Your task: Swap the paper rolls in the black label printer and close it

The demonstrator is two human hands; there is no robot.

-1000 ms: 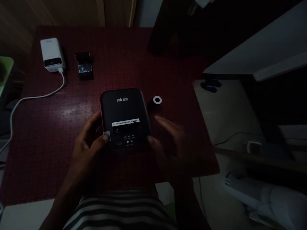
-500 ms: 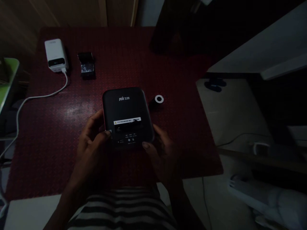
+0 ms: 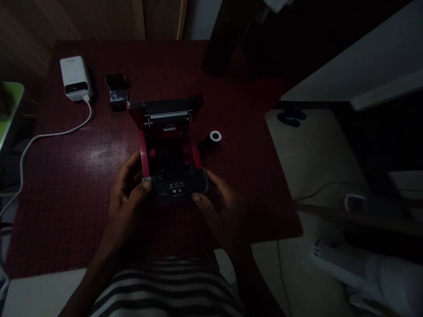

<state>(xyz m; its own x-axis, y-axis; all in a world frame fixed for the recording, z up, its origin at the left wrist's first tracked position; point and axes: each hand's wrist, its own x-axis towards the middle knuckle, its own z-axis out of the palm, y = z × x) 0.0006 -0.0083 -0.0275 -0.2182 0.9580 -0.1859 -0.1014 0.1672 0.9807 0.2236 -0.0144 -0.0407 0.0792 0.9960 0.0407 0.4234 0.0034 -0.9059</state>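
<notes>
A small black and red label printer (image 3: 175, 187) stands on the table in front of me. Its lid (image 3: 168, 105) is swung up and back, baring a dark inner bay between red side walls. My left hand (image 3: 127, 189) grips the near left corner, thumb on top beside a small grey tab. At the near right corner my right hand (image 3: 221, 200) is closed around the edge, its thumb resting along the front. Just right of the printer lies a small roll with a white ring-shaped end (image 3: 215, 136). What fills the dark bay is hard to make out.
A white power bank (image 3: 74, 75) with a white cable (image 3: 62, 133) sits at the back left of the red table (image 3: 86, 211). Beside it is a small black roll-like object (image 3: 117, 90). Dark slippers (image 3: 289, 119) lie on the floor to the right.
The printer's lid has gone from closed to raised, showing the red interior. Both hands have kept their hold on the near corners. The view has shifted slightly.
</notes>
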